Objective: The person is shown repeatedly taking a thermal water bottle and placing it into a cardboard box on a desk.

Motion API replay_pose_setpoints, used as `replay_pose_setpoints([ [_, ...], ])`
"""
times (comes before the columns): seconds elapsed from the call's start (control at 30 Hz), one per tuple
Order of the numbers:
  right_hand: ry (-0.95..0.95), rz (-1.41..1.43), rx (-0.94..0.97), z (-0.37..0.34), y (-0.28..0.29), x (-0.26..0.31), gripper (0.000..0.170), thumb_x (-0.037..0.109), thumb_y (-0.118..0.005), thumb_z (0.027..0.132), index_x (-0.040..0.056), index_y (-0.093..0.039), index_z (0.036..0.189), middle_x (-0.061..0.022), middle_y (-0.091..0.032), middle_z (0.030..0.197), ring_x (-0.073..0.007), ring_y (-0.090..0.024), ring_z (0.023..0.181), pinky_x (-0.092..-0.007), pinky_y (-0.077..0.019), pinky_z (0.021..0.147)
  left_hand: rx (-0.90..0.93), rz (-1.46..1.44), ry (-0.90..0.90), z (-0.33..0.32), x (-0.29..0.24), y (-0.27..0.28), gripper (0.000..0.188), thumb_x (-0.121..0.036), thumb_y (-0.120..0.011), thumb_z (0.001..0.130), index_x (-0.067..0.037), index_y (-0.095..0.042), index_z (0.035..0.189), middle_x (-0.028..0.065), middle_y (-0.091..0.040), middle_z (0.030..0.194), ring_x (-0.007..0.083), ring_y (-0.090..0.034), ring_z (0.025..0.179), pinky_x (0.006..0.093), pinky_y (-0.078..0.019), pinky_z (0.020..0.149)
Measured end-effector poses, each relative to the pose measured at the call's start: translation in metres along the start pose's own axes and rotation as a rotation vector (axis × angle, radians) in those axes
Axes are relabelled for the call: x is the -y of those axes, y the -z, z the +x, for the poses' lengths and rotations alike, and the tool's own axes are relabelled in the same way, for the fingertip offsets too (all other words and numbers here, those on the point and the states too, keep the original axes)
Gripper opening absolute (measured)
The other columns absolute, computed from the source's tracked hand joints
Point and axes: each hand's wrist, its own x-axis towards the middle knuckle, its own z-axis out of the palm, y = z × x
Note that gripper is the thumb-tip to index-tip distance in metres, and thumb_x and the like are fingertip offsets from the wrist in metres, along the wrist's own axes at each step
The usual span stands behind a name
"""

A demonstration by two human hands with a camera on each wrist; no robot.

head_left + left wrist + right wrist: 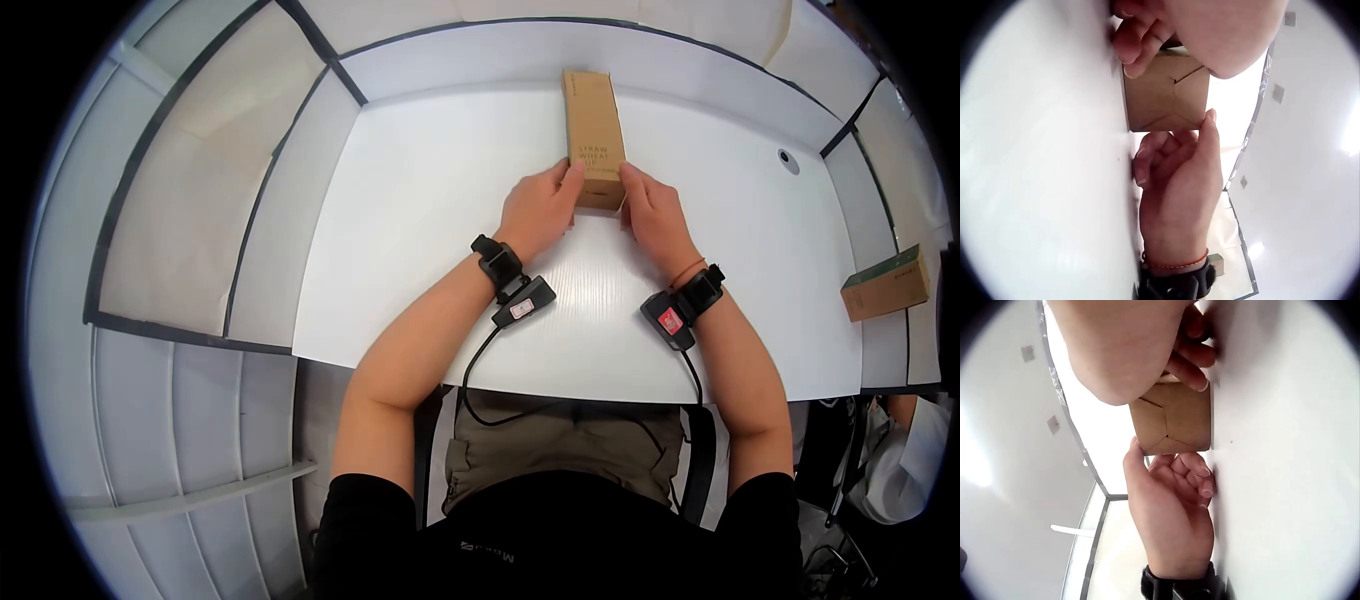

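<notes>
A long brown cardboard box (pixel 592 115) lies on the white table, its near end towards me. Dark print on its top reads "STRAW WHEAT" and a further, partly covered word. My left hand (pixel 540 208) grips the near left side, thumb up by the top edge. On the opposite side my right hand (pixel 655 215) holds the box too, its thumb at the top corner and its other fingers curled low along the side. Between the hands, the left wrist view shows the folded end flaps (pixel 1166 103). In the right wrist view the left hand's fingers (pixel 1188 475) are bent beside the box.
A second cardboard box (pixel 886 285), brown with a dark green side, is at the far right by the side panel. White panels (pixel 450 65) with dark edging enclose the table (pixel 420 180). A round grommet (pixel 789 161) sits at the back right. Cables hang from both wrist cameras.
</notes>
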Motion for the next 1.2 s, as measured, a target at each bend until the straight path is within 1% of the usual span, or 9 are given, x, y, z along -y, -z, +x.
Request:
replay_pose_setpoints([
  [0.23, -0.029, 0.098, 0.034, 0.001, 0.002, -0.005, 0.05, 0.041, -0.049, 0.107, 0.0045, -0.061, 0.138, -0.0061, -0.062, 0.068, -0.014, -0.055, 0.057, -0.0296, -0.048, 0.06, 0.053, 0.02, -0.037, 0.001, 0.002, 0.003, 0.055, -0.051, -0.039, 0.105, -0.007, -0.064, 0.127, 0.0064, -0.065, 0.064, 0.0219, -0.066, 0.061, 0.0375, -0.052, 0.067],
  [0.33, -0.028, 0.112, 0.052, 0.002, 0.006, -0.008, 0.05, 0.04, -0.051, 0.106, 0.0058, -0.059, 0.142, -0.0069, -0.066, 0.083, -0.0136, -0.058, 0.073, -0.0297, -0.0486, 0.069, 0.036, 0.163, -0.135, 0.004, 0.005, 0.007, 0.056, -0.052, -0.041, 0.105, -0.007, -0.063, 0.129, 0.0162, -0.071, 0.09, 0.0254, -0.068, 0.083, 0.0388, -0.0518, 0.074],
  [0.43, 0.132, -0.112, 0.019, 0.008, 0.009, -0.019, 0.052, 0.039, -0.052, 0.106, 0.0081, -0.054, 0.147, -0.011, -0.065, 0.109, -0.0157, -0.058, 0.094, -0.0302, -0.0472, 0.085, 0.034, 0.185, -0.193, 0.012, 0.023, 0.003, 0.06, -0.052, -0.042, 0.104, -0.004, -0.059, 0.136, 0.027, -0.061, 0.124, 0.0338, -0.062, 0.108, 0.041, -0.0499, 0.087],
  [0.53, 0.194, -0.004, 0.001, 0.012, 0.004, -0.029, 0.054, 0.039, -0.052, 0.106, 0.0086, -0.049, 0.151, -0.014, -0.059, 0.13, -0.0205, -0.056, 0.114, -0.0313, -0.0423, 0.1, -0.002, 0.152, -0.281, 0.016, 0.038, -0.002, 0.065, -0.051, -0.044, 0.104, -0.001, -0.05, 0.145, 0.0308, -0.049, 0.14, 0.0406, -0.055, 0.12, 0.0432, -0.0458, 0.099],
  [0.83, 0.142, 0.236, 0.144, 0.001, 0.006, -0.018, 0.058, 0.028, -0.053, 0.107, 0.0023, -0.036, 0.156, -0.0155, -0.049, 0.152, -0.0233, -0.044, 0.143, -0.0338, -0.0337, 0.117, 0.139, -0.05, -0.434, 0.019, 0.043, -0.002, 0.067, -0.035, -0.041, 0.107, -0.001, -0.019, 0.16, 0.0279, -0.049, 0.143, 0.0409, -0.045, 0.134, 0.0455, -0.0381, 0.112],
  [0.93, 0.238, 0.246, 0.178, 0.0, 0.006, -0.018, 0.06, 0.022, -0.053, 0.107, 0.0034, -0.029, 0.16, -0.0141, -0.044, 0.156, -0.0241, -0.042, 0.145, -0.0351, -0.0337, 0.118, 0.132, -0.087, -0.47, 0.011, 0.038, -0.001, 0.07, -0.027, -0.044, 0.106, -0.003, -0.009, 0.162, 0.0247, -0.033, 0.156, 0.0391, -0.037, 0.142, 0.0452, -0.0338, 0.117],
  [1.03, 0.187, 0.386, 0.27, -0.005, 0.008, -0.008, 0.068, 0.012, -0.055, 0.105, 0.0059, -0.019, 0.162, -0.0143, -0.032, 0.163, -0.0269, -0.041, 0.146, -0.0382, -0.0329, 0.119, 0.08, -0.047, -0.51, 0.008, 0.041, -0.002, 0.078, -0.015, -0.05, 0.103, -0.005, -0.001, 0.163, 0.0206, -0.015, 0.163, 0.0381, -0.03, 0.147, 0.0471, -0.0303, 0.12],
  [1.13, 0.332, 0.433, 0.254, -0.001, 0.004, -0.016, 0.081, 0.002, -0.06, 0.099, 0.0082, -0.012, 0.164, -0.0137, -0.026, 0.164, -0.029, -0.038, 0.147, -0.0415, -0.0316, 0.122, 0.171, -0.187, -0.51, 0.005, 0.034, 0.006, 0.086, -0.001, -0.054, 0.1, -0.008, 0.004, 0.163, 0.0167, -0.01, 0.165, 0.0331, -0.03, 0.149, 0.0461, -0.0278, 0.123],
  [1.2, 0.377, 0.401, 0.192, 0.0, 0.002, -0.018, 0.088, -0.001, -0.064, 0.095, 0.0088, -0.01, 0.164, -0.0136, -0.026, 0.163, -0.0292, -0.038, 0.147, -0.0424, -0.0302, 0.123, 0.096, -0.314, -0.536, 0.004, 0.035, 0.002, 0.094, 0.004, -0.06, 0.094, -0.008, 0.003, 0.163, 0.0162, -0.011, 0.164, 0.0325, -0.031, 0.149, 0.0463, -0.0297, 0.122],
])
